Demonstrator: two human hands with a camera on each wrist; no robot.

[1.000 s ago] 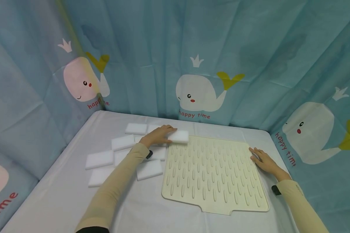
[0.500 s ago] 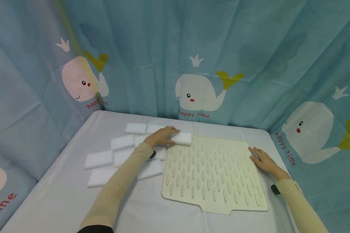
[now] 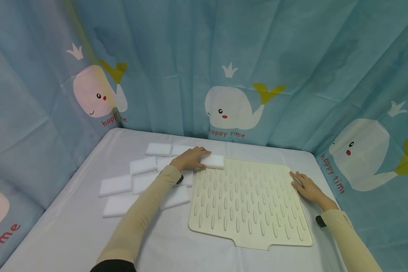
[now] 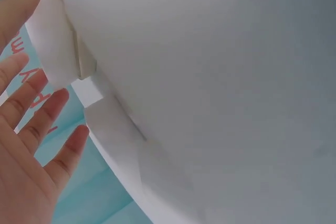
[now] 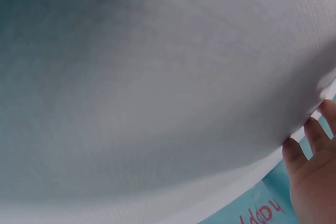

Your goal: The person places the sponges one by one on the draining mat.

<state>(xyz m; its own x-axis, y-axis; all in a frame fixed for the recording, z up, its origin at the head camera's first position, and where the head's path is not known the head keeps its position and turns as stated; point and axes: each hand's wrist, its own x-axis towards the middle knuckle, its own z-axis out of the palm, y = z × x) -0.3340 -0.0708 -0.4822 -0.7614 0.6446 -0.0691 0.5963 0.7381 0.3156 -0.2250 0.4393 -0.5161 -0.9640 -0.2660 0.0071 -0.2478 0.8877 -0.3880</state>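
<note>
The person's left hand (image 3: pixel 189 158) lies with straight fingers on a white sponge block (image 3: pixel 212 161), pressing it flat at the far left corner of the cream ribbed mat (image 3: pixel 249 200); in the left wrist view the fingers (image 4: pixel 31 129) are spread and relaxed, not curled round anything. That block sits on the mat's corner, with part of it seeming to hang just past the mat's far edge. The right hand (image 3: pixel 306 186) rests flat, fingers apart, on the mat's right edge, and looks to me as if it is steadying the mat. To the left of the mat, on the pale cloth of the table (image 3: pixel 71 226), a cluster of other sponge blocks (image 3: pixel 142 177) lies loose; I count about 8, though the arm hides some, so the number is uncertain. Judging from how things lie, the work looks barely begun: only 1 block is on the mat, the rest of the ribbed surface carries nothing, and the whole pile beside it is untouched. A blue curtain with whale prints (image 3: pixel 231 102) hangs round the table on 3 sides.
</note>
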